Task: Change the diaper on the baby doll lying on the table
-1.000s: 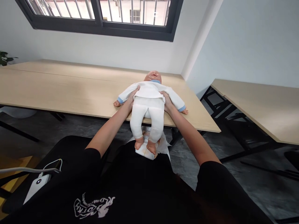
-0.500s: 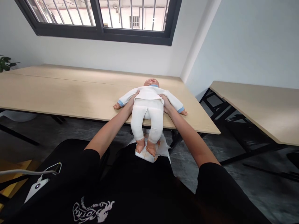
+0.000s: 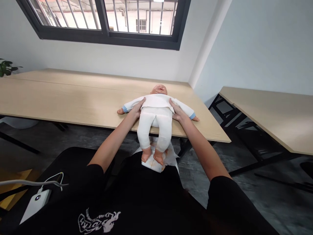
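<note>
Baby doll [image 3: 157, 111] lies face-up between left hand [image 3: 139, 108] and right hand [image 3: 178, 112], fingers [image 3: 172, 103] clasping its sides, head just beyond them, legs dangling on their near side!

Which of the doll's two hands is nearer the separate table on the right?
The doll hand sticking out past the person's right hand. The other doll hand lies out past the person's left hand, farther from that separate table.
</note>
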A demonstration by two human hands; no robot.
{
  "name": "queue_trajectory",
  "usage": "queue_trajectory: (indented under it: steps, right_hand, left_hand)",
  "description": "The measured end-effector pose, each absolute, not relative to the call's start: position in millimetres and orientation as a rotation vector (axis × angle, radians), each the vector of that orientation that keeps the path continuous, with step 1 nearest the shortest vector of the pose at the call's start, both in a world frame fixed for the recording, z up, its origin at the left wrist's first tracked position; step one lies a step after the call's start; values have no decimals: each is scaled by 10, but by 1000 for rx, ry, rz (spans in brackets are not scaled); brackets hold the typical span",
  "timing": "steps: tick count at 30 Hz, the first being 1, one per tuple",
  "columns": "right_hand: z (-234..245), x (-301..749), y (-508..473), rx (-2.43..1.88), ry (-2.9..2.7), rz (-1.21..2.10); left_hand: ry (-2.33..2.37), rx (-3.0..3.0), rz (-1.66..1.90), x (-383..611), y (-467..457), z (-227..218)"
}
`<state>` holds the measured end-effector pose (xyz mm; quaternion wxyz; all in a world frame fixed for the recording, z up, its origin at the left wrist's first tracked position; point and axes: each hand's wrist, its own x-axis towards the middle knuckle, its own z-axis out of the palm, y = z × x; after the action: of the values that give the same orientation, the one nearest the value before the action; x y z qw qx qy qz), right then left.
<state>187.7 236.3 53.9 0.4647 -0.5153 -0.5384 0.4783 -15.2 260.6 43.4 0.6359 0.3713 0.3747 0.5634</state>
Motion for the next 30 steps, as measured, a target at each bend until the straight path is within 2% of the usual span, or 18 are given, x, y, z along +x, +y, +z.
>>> queue_trajectory:
  steps: [3, 5, 10, 14, 18, 20, 30]
  right_hand:
    - [470, 2080, 2191, -1228, -1204, 1416]
    - [432, 2203, 1901, -1211, -1098, 1485]
    - [410, 2304, 885, -1209, -1094, 1098]
    - [383, 2226, 427, -1384, -1508, 1073]
    - [194, 2069, 437, -1702, -1787, 1031]
    - [78, 1955, 517, -1731, -1828, 1060]
    - [-41, 1572, 610, -1870, -1680, 822]
  left_hand:
    - [858, 738, 1160, -335, 2510, 379]
    - [879, 729, 1207, -506, 2271, 301]
    - [1006, 1062, 1641, -711, 1406, -26]
    - [1133, 1192, 1622, -596, 949, -357]
    - [1132, 1121, 1380, -428, 796, -649]
    - [1147, 1123, 1319, -359, 779, -740]
    - [1193, 1138, 1355, -254, 785, -754]
